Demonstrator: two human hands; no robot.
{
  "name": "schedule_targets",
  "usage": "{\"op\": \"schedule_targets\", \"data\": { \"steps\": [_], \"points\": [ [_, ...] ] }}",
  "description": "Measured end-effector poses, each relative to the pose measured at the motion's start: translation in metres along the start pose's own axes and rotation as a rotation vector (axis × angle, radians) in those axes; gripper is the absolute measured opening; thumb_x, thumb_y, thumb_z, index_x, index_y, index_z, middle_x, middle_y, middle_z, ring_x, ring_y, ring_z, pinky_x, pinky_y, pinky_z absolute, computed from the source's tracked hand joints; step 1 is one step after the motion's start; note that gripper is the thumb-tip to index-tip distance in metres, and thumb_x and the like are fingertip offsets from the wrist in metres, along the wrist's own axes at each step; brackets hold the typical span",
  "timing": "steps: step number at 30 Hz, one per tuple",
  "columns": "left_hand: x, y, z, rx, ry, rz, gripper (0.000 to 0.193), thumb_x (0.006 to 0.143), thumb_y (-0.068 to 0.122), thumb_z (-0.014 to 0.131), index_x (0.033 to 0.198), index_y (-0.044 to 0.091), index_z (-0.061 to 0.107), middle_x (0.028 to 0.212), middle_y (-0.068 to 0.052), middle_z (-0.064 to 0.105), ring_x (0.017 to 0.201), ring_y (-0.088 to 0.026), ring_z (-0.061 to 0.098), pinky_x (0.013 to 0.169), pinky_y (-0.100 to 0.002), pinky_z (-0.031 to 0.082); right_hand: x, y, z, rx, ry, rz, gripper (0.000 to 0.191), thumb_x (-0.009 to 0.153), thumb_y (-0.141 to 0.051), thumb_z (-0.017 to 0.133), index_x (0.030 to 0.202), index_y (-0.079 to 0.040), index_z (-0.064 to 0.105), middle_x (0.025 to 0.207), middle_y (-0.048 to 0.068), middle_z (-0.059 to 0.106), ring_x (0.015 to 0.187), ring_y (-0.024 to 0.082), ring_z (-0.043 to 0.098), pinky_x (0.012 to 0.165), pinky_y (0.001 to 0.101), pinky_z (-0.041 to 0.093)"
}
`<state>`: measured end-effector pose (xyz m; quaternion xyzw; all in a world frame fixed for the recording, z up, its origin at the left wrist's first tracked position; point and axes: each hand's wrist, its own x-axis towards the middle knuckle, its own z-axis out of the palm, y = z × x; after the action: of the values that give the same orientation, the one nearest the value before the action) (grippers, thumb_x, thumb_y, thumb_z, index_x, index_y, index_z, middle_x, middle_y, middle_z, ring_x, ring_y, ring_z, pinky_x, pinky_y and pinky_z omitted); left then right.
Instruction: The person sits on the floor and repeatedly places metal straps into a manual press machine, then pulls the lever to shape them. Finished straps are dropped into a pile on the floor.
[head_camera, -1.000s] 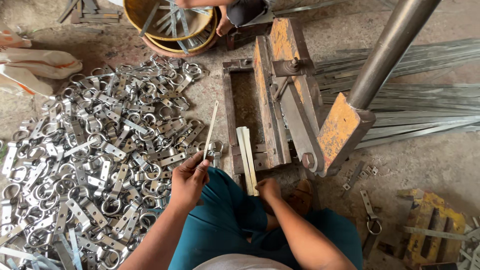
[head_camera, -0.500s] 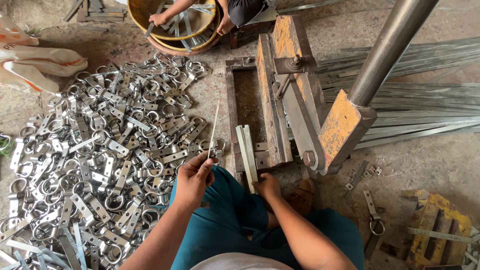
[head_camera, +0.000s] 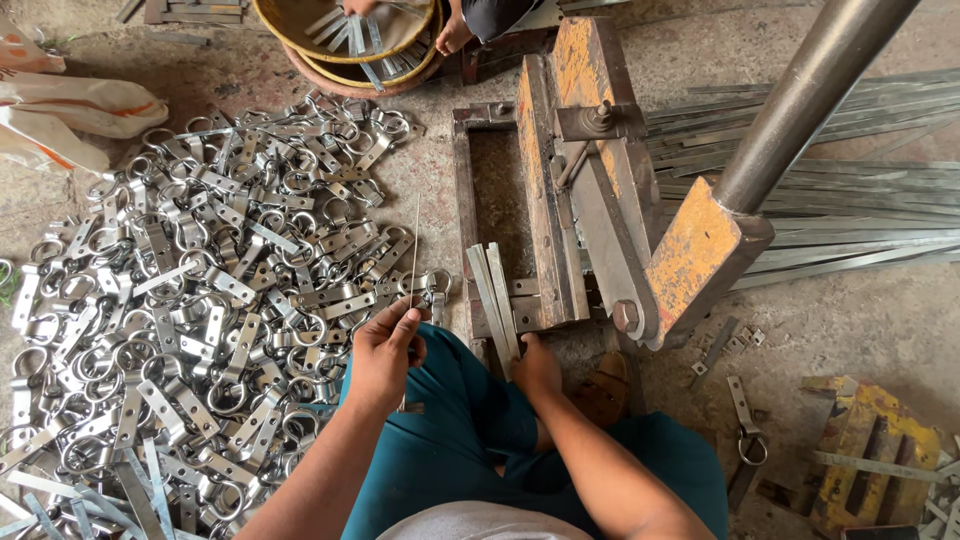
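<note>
- We hold a thin flat metal strip (head_camera: 414, 250) in our left hand (head_camera: 383, 352), fingers pinched shut on its lower end, so that it stands edge-on and points up toward the far side of the floor.
- Our right hand (head_camera: 537, 365) is closed over the near ends of two flat strips (head_camera: 493, 298) that lie side by side on the near end of the rusty bending press (head_camera: 560, 190), just beside its open trough.
- The work looks well advanced, as we judge it: a broad heap of bent ring clamps (head_camera: 200, 300) covers the floor to our left, reaching from the near-left corner up toward the basin.
- Much is left too, by our reading: a stack of straight strips (head_camera: 850, 200) lies along the right edge of the floor, behind the press's orange-headed lever (head_camera: 740, 200).
- A few loose clamps (head_camera: 745, 420) lie on the floor at the right, near a yellow block (head_camera: 870, 450).
- At the far edge another person's foot (head_camera: 455, 35) rests by a round basin (head_camera: 350, 40) that holds short strips.
- White sacks (head_camera: 70, 110) sit at the far-left corner.
- Against a second ago, our left hand sits nearer our knee with the single strip drawn back a little, and the pair of strips by the press is where it was.
</note>
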<state>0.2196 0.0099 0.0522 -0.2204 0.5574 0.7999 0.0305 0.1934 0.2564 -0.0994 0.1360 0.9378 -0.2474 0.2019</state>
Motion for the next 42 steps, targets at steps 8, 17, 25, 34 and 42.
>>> {"op": "schedule_targets", "data": {
  "steps": [8, 17, 25, 34, 42],
  "points": [
    [0.002, -0.002, -0.004, -0.018, 0.012, -0.015, 0.037, 0.099, 0.020, 0.063, 0.130, -0.001, 0.067, 0.101, -0.010, 0.073, 0.057, -0.012, 0.055, 0.049, -0.026, 0.042, 0.003, -0.004, -0.002, 0.064, -0.027, 0.048, 0.059, 0.079, -0.023, 0.080, 0.133, -0.009, 0.062, 0.101, 0.022, 0.076, 0.102, 0.034, 0.073, 0.093, 0.0420, 0.057],
    [0.008, -0.022, -0.008, -0.327, -0.103, -0.089, 0.020, 0.104, 0.018, 0.065, 0.103, 0.000, 0.058, 0.071, -0.002, 0.049, 0.048, -0.011, 0.040, 0.043, -0.027, 0.032, 0.000, 0.014, -0.014, 0.588, -0.234, 0.160, 0.037, 0.091, -0.001, 0.061, 0.126, -0.003, 0.073, 0.114, 0.011, 0.077, 0.093, 0.023, 0.073, 0.082, 0.0358, 0.057],
    [0.006, -0.052, 0.047, -0.185, -0.114, -0.398, 0.020, 0.096, 0.019, 0.060, 0.109, 0.006, 0.068, 0.079, 0.001, 0.070, 0.043, -0.009, 0.033, 0.040, -0.026, 0.026, -0.071, 0.048, -0.060, 1.544, -0.918, -0.091, 0.033, 0.100, 0.003, 0.056, 0.132, -0.001, 0.063, 0.098, 0.010, 0.066, 0.085, 0.022, 0.066, 0.074, 0.0371, 0.057],
    [-0.014, -0.108, 0.108, -0.159, -0.320, -0.386, 0.014, 0.096, 0.017, 0.074, 0.089, 0.007, 0.067, 0.060, 0.001, 0.052, 0.042, -0.010, 0.041, 0.039, -0.028, 0.030, -0.102, 0.074, -0.056, 1.575, -0.556, -0.039, 0.032, 0.091, 0.001, 0.056, 0.121, 0.000, 0.064, 0.098, 0.014, 0.072, 0.083, 0.026, 0.071, 0.073, 0.0374, 0.060],
    [-0.002, -0.119, 0.149, 0.072, -0.206, -0.177, 0.016, 0.092, 0.016, 0.077, 0.095, 0.000, 0.077, 0.066, 0.000, 0.064, 0.048, -0.009, 0.047, 0.044, -0.028, 0.036, -0.115, 0.113, -0.096, 1.263, 0.066, -0.145, 0.024, 0.093, -0.003, 0.067, 0.116, 0.001, 0.069, 0.096, 0.014, 0.076, 0.080, 0.019, 0.072, 0.072, 0.0326, 0.060]
  ]
}}
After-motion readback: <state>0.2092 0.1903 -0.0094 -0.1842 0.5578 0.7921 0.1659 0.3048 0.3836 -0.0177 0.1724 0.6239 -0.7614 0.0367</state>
